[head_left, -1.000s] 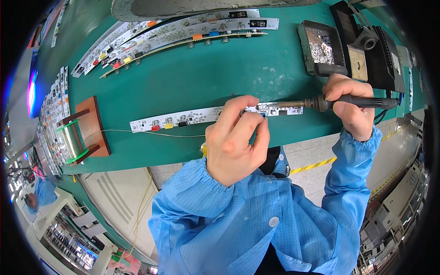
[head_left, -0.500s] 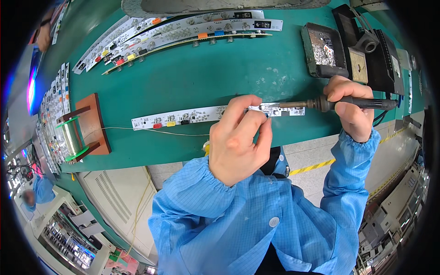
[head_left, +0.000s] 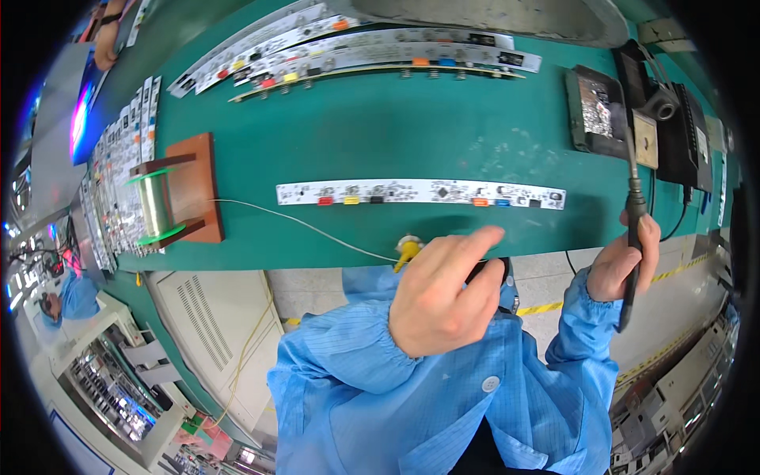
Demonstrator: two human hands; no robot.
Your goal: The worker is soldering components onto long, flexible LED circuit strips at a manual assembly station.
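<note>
My left hand (head_left: 445,294) is off the board, just past the table's near edge. Its index finger is stretched out, apart from the other fingers, and I see nothing held in it. A thin solder wire (head_left: 317,228) runs from its spool (head_left: 155,207) to beside a yellow piece with a pale round top (head_left: 407,248), close to this hand. My right hand (head_left: 624,261) is closed around the handle of a soldering iron (head_left: 634,210), whose tip points away toward the far right. The long white circuit board (head_left: 427,191) lies flat, carrying red, yellow, black, orange and blue parts.
Several similar boards (head_left: 380,67) lie at the far side, and more (head_left: 119,174) stand in a row at the left. A dark tray with solder scraps (head_left: 598,111) sits by the iron's stand (head_left: 659,103) at far right. A grey bar (head_left: 507,17) hangs over the far edge.
My left hand has drawn back from the board toward me. My right hand has lifted the iron off the board and turned it, tip now pointing away. The whole view has shifted.
</note>
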